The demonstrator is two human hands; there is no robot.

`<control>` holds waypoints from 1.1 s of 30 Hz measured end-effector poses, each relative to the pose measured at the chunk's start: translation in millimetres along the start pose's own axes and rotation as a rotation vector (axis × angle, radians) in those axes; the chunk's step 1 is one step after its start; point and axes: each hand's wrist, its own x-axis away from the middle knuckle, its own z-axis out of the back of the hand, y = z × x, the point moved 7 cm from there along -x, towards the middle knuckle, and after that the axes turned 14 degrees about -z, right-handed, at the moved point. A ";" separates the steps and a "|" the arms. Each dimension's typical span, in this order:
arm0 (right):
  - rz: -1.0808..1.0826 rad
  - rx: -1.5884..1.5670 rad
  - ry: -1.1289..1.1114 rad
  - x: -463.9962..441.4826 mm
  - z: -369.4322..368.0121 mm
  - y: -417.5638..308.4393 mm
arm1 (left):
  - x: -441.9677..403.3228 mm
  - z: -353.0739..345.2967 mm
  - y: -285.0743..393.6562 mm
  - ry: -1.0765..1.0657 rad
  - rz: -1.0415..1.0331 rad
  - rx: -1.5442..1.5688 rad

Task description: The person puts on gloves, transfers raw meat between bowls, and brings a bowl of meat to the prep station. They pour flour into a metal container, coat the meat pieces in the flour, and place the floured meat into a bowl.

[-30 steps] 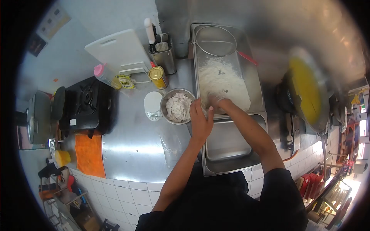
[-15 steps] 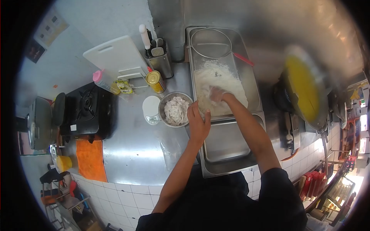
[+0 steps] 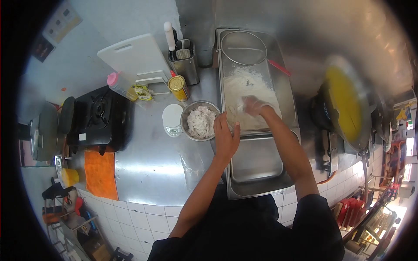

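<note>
My right hand (image 3: 254,105), whitened with flour or a thin clear glove, is down at the white flour (image 3: 250,85) in a deep steel tray (image 3: 287,100). Its fingers look bunched and slightly blurred; whatever they hold is hidden. My left hand (image 3: 226,134) lies at the tray's near left corner, fingers stretched out and thumb apart. Just left of it stands a steel bowl (image 3: 186,126) full of flour-coated pieces (image 3: 202,122). A strainer (image 3: 244,48) with a red handle rests across the tray's far end.
A second steel tray (image 3: 257,163) sits nearer my body. Left are a white scale (image 3: 173,118), a yellow can (image 3: 178,89), a utensil holder (image 3: 186,71), a cutting board (image 3: 130,56), a black stove (image 3: 100,117) and an orange cloth (image 3: 101,175). Right stands a pan of yellow oil (image 3: 344,102).
My right hand has shifted slightly right within the flour, its fingers more bunched. My left hand stays at the tray corner. The whole view has moved a little with my head.
</note>
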 end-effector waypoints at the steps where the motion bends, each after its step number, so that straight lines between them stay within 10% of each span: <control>1: 0.004 -0.018 0.000 -8.8 -18.5 -2.0 | -0.3 -1.9 1.0 -0.003 -0.005 0.002; 25: -0.016 -0.189 0.214 4.3 44.8 96.8 | 6.0 0.5 19.8 -0.146 0.040 -0.213; 33: 0.056 -0.555 0.200 75.0 143.6 -19.5 | 27.0 1.9 33.6 -0.277 0.042 -0.293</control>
